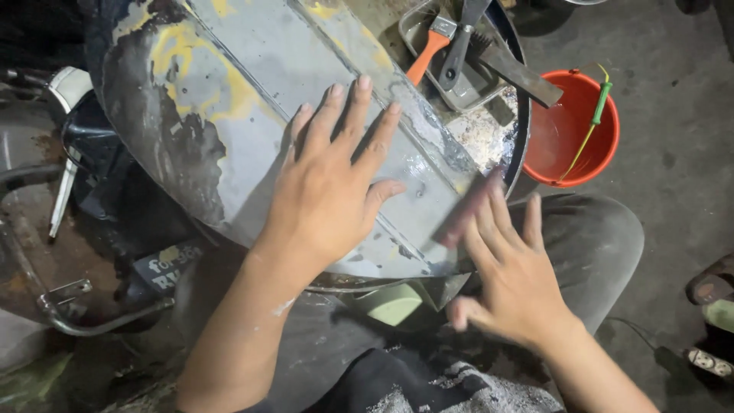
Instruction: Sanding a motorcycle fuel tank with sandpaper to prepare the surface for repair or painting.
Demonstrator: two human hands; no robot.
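- On the lap of the seated person, a large grey metal panel (306,115) is propped, sloping up and away; patches of yellow filler and black bare spots are seen on its left part.
- Left hand (332,183) is laid flat on the panel, palm down, fingers spread and released, nothing gripped.
- Right hand (512,271) is placed at the panel's lower right edge, blurred; fingers are stretched out and pressed on a small dark sanding sheet (462,218), which is held flat against the panel.
- Wet sheen is seen on the panel strip just above the sheet.
- Below the panel edge, between the hands, a pale green object (394,304) is partly hidden; its kind cannot be told.
- At top, beyond the panel, a grey tray (417,23) is seen holding a brush with an orange handle (427,52), a dark-handled tool (459,53) and a flat metal scraper (520,75).
- Right of the tray, on the concrete floor, a red bucket (604,145) is set, with a green-and-yellow handle lying across it; a little water is seen inside.
- At left, parts of a dark scooter frame (92,183) are seen, close beside the panel.
- At far right edge, sandalled feet (711,306) of another person are partly in view.
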